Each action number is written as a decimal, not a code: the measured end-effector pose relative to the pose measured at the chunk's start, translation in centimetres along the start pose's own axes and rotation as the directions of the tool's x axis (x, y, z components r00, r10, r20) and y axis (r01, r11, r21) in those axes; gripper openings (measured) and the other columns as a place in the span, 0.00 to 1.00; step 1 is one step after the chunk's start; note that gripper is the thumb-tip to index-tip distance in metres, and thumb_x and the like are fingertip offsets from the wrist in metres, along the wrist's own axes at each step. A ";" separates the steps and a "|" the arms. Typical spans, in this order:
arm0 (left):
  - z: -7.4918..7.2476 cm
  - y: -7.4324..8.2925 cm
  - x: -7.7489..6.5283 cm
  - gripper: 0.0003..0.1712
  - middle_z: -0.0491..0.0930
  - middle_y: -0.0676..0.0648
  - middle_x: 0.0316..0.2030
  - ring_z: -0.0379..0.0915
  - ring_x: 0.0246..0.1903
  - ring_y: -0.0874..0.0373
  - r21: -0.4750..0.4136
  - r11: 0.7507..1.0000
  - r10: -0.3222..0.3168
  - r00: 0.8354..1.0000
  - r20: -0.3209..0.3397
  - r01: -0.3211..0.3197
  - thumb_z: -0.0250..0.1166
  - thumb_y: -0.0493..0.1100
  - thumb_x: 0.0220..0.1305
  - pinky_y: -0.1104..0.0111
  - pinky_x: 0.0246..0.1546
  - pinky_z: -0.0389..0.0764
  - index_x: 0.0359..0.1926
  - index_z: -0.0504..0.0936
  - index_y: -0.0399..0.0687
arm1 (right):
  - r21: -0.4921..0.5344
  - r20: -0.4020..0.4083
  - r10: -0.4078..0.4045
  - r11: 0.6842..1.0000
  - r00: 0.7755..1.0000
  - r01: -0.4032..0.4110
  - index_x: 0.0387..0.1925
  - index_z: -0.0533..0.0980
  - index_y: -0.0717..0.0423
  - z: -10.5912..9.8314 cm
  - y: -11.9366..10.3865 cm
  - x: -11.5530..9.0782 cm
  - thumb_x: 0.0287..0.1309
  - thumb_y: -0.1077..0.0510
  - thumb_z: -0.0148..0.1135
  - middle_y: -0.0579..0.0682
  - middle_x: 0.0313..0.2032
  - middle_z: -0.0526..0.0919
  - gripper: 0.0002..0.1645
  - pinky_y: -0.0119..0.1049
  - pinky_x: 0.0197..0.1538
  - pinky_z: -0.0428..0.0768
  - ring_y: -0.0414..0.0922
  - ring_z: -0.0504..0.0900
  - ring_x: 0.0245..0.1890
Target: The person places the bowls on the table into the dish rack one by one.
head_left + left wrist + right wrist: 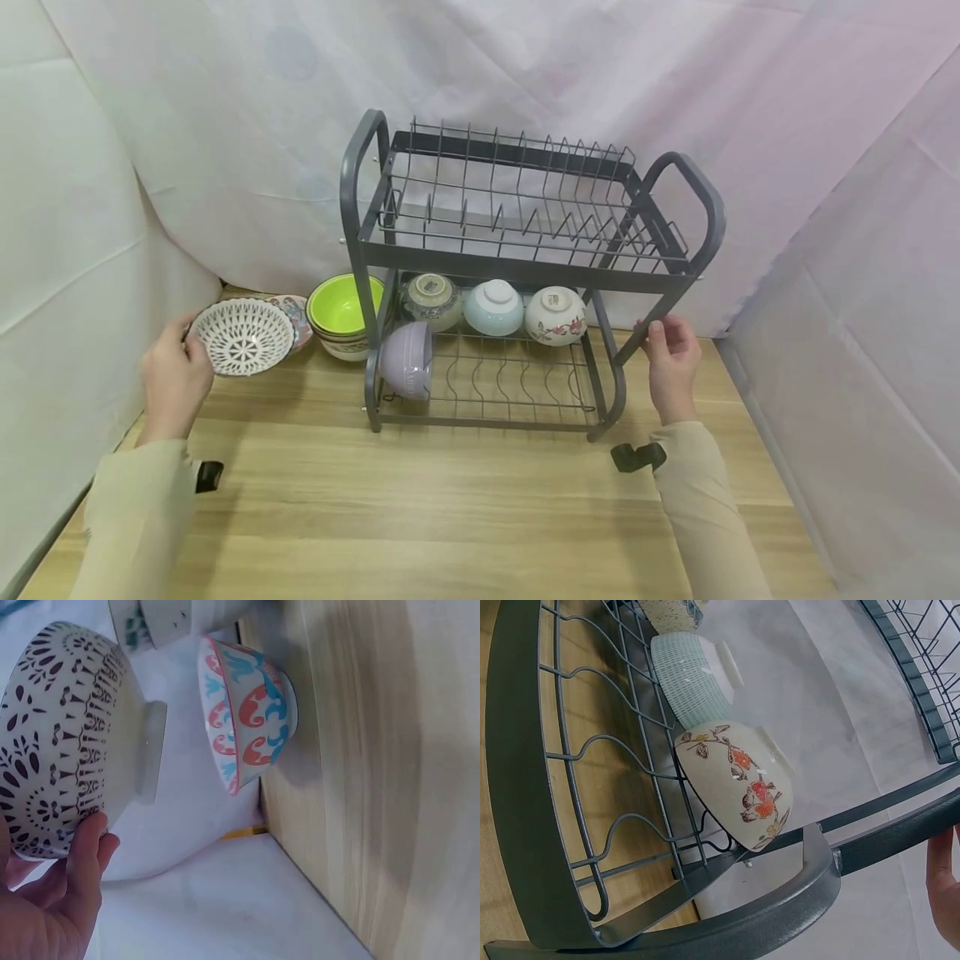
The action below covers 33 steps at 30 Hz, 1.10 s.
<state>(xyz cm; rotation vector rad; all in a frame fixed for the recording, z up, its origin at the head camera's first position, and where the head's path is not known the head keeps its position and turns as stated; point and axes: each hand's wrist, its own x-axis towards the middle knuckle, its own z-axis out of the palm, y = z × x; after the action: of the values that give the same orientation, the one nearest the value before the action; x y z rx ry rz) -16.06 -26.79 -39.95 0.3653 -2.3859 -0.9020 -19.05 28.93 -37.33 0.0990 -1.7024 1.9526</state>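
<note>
My left hand (178, 375) pinches the rim of a white bowl with a dark cut-out-like pattern (243, 337), held above the table at the left. In the left wrist view, the bowl's patterned outside and plain foot show. My right hand (672, 367) grips the right front post of a dark two-tier dish rack (525, 265), its fingers partly hidden behind the post. On the lower tier, a lavender bowl (403, 362) stands on its side at the left. Behind it sit a greenish patterned bowl (431, 300), a light blue bowl (495, 308) and a flowered bowl (557, 317), bottoms up.
A bowl with red and blue patterns (255, 712) stands on the wooden table (450, 508), partly behind the held bowl. Nested bowls with a lime-green one (341, 304) on top stand against the rack's left side. White cloth (247, 150) hangs behind and at both sides.
</note>
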 end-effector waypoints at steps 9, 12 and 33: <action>-0.7 0.6 -4.5 0.19 0.79 0.29 0.35 0.75 0.24 0.49 0.006 0.996 0.092 0.994 0.056 -0.092 0.45 0.33 0.61 0.85 0.14 0.61 0.51 0.75 0.34 | -0.020 0.004 0.002 1.000 1.000 -0.002 0.33 0.73 0.52 -0.1 0.0 0.1 0.60 0.63 0.53 0.49 0.33 0.77 0.04 0.30 0.46 0.79 0.44 0.79 0.39; -0.3 1.1 -5.9 0.18 0.79 0.29 0.34 0.75 0.28 0.42 -0.004 0.996 0.091 0.992 0.091 -0.091 0.46 0.32 0.61 0.83 0.16 0.63 0.50 0.75 0.34 | -0.016 0.005 0.002 1.000 1.000 -0.002 0.33 0.73 0.53 -0.1 -0.1 0.1 0.60 0.63 0.53 0.49 0.34 0.77 0.04 0.30 0.46 0.79 0.44 0.79 0.39; 1.8 4.3 -13.1 0.15 0.81 0.38 0.32 0.70 0.24 0.65 -0.192 0.961 0.247 0.933 0.261 -0.200 0.53 0.27 0.57 0.73 0.19 0.75 0.45 0.77 0.34 | -0.001 -0.009 0.006 1.000 1.000 -0.006 0.32 0.73 0.52 0.1 -0.1 0.0 0.60 0.64 0.53 0.49 0.33 0.77 0.05 0.31 0.45 0.79 0.43 0.80 0.38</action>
<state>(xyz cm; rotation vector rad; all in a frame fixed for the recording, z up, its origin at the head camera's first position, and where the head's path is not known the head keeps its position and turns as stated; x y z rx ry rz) -6.77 -17.04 -43.53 -0.1083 -2.5195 -1.0916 -19.07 28.87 -37.24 0.0849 -1.7000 1.9531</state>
